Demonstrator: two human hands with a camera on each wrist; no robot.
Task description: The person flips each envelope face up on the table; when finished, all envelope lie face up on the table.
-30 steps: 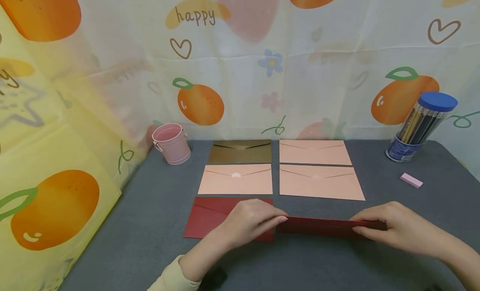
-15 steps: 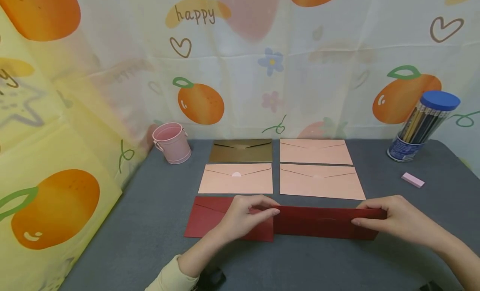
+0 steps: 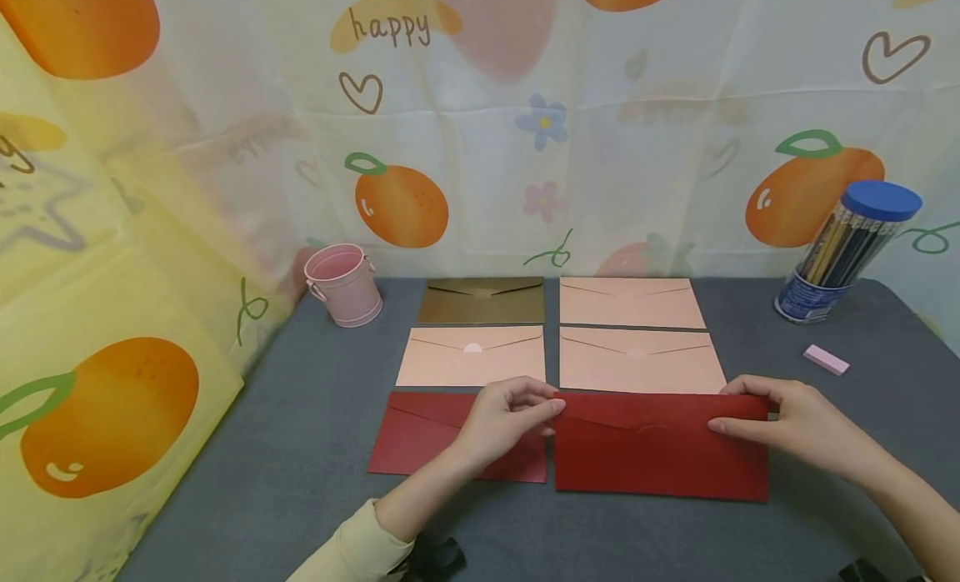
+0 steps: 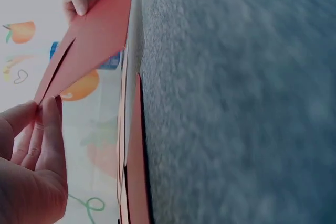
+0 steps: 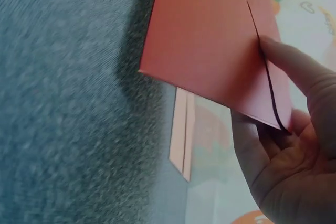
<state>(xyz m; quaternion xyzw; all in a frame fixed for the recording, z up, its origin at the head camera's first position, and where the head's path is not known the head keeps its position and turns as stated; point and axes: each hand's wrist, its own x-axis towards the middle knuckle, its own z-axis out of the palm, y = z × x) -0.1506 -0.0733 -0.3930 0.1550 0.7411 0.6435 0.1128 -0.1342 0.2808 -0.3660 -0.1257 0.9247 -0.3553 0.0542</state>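
Note:
A bright red envelope (image 3: 652,461) is held up at a tilt over the dark table, its flap side facing the head camera. My left hand (image 3: 504,423) pinches its upper left corner between thumb and fingers. At the upper right, my right hand (image 3: 787,419) grips it, thumb (image 5: 294,64) on the flap side and fingers behind. A second red envelope (image 3: 420,449) lies flat to the left, partly covered by my left hand. In the left wrist view, the held envelope's (image 4: 97,38) lower edge stands off the grey table surface.
Behind lie a brown-gold envelope (image 3: 480,311) and several pale pink envelopes, one (image 3: 442,369) with a round white seal. A pink bucket (image 3: 343,290) stands back left. At right are a blue-lidded tub of pencils (image 3: 843,253) and a pink eraser (image 3: 826,360).
The red envelope has swung from nearly edge-on to showing its full flap side to the head camera. Both hands have risen slightly in the view, still holding it.

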